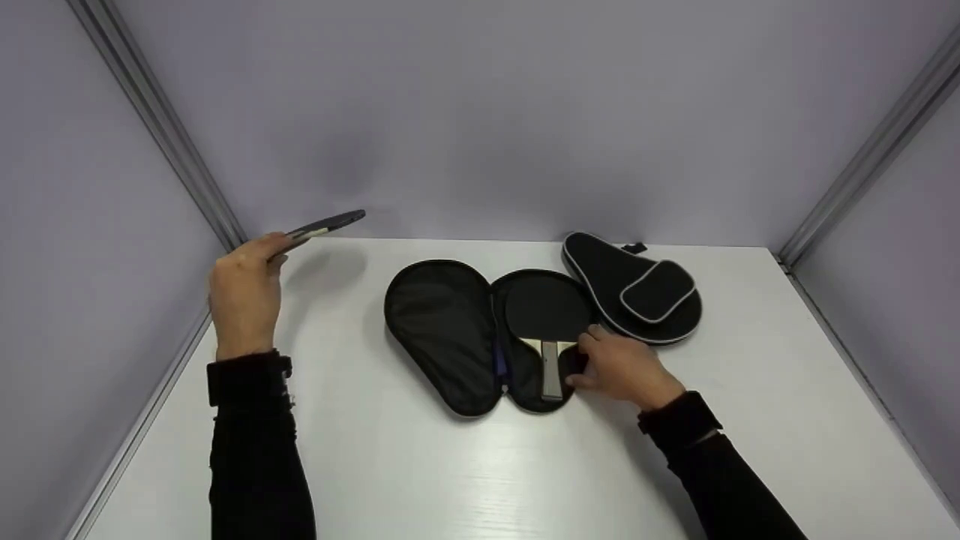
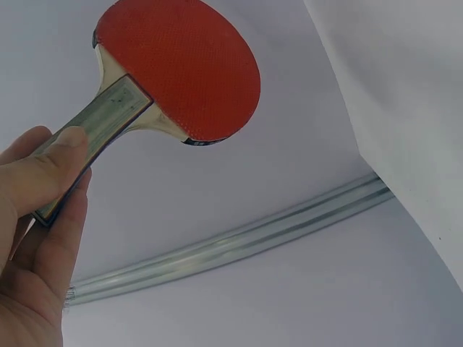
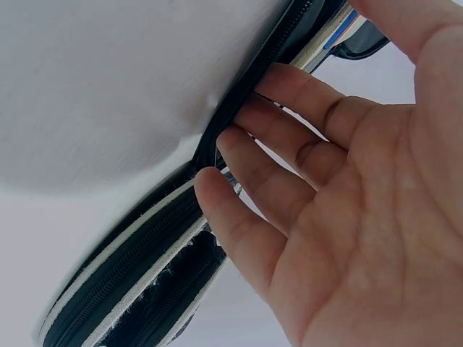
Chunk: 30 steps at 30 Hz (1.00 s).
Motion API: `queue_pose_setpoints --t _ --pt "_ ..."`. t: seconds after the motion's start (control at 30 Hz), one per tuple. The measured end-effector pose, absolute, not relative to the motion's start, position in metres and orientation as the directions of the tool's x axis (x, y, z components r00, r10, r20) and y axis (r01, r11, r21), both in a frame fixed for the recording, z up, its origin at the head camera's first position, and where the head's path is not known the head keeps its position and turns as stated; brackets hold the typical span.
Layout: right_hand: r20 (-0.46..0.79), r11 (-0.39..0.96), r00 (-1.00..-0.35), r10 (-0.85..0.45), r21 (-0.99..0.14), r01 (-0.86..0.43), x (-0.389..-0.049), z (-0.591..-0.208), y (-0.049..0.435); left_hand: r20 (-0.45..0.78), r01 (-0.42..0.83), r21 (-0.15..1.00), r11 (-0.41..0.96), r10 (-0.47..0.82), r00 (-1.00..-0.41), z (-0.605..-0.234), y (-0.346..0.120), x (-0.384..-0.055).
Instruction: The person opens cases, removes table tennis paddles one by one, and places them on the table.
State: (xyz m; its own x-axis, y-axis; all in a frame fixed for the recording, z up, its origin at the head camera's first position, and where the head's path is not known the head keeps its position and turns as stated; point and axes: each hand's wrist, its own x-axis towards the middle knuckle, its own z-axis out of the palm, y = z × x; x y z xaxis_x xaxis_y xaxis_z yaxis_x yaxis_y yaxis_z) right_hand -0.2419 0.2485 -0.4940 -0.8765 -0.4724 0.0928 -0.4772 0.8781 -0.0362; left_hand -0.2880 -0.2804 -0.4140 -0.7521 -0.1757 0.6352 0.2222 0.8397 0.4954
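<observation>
In the head view my left hand [image 1: 246, 296] holds a table tennis paddle [image 1: 328, 225] up at the left, above the table. The left wrist view shows its red rubber face [image 2: 184, 69], with my thumb on the handle [image 2: 101, 137] and fingers behind it. An open black paddle case [image 1: 442, 330] lies mid-table. Inside its right half rests a second paddle [image 1: 551, 307], black side up, handle toward me. My right hand [image 1: 626, 367] is at that half's right edge; in the right wrist view its extended fingers [image 3: 253, 173] touch the zippered rim [image 3: 246, 90].
A closed black case [image 1: 600, 274] with white piping and a small front pocket [image 1: 658, 291] lies right of the open one, close against it. Pale walls with metal corner rails [image 1: 161, 120] enclose the white table [image 1: 420, 480] at the back and sides.
</observation>
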Motion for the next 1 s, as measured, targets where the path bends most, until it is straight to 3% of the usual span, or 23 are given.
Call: queue_pose_setpoints --t 0.4,0.77,1.0 --pt "0.104 0.873 -0.871 -0.48 -0.044 -0.486 -0.242 -0.495 0.25 0.535 0.041 0.584 0.811 -0.346 -0.771 -0.424 -0.313 -0.284" --pt "0.108 0.874 -0.872 -0.478 -0.048 -0.484 -0.242 -0.496 0.25 0.475 -0.016 0.591 0.807 -0.364 -0.801 -0.439 -0.327 -0.287" --pt "0.105 0.874 -0.872 -0.479 -0.041 -0.485 -0.241 -0.495 0.25 0.386 -0.032 0.637 0.77 -0.354 -0.852 -0.439 -0.33 -0.285"
